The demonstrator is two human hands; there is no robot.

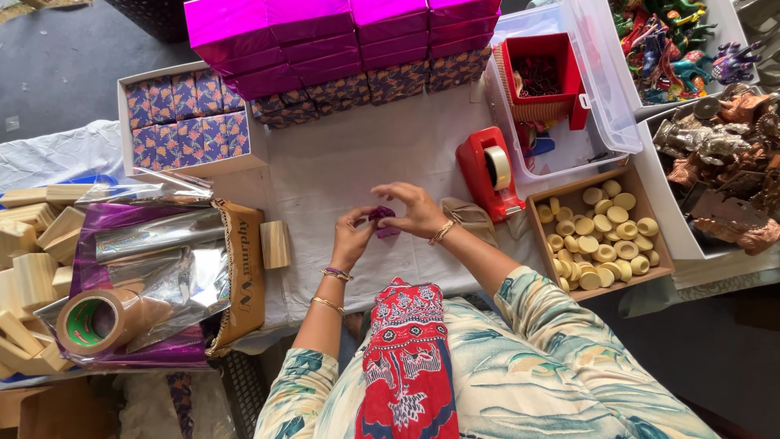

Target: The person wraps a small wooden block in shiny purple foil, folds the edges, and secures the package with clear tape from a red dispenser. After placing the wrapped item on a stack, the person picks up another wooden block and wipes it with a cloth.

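A small purple wrapped piece [382,219] is pinched between both hands just above the white-covered bench [341,175], roughly at the middle of the view; the left hand [351,237] is closed on its near-left side with thumb and fingertips, and the right hand [418,210] is curled over the top and right side, so both grips can be called closed on it; most of it is hidden by fingers, so the exact shape can't be made out. It's judged to be light, given how loosely it's carried at the fingertips; the covering looks like thin foil or paper, so it's probably crinkly, a bit slippery, and easily creased or torn if squeezed; hold is best taken at the opposite edges, much as shown, with pressure kept light. The long axis seems to run left to right, across the body, with a little tail of wrap poking down toward the person at the lower right, though that's a guess from what little shows. Around it: a red tape dispenser [487,172] to the right, a cardboard tray of round wooden discs [605,240] farther right, a wooden block [275,244] to the left, and stacked magenta boxes [341,36] at the far side.
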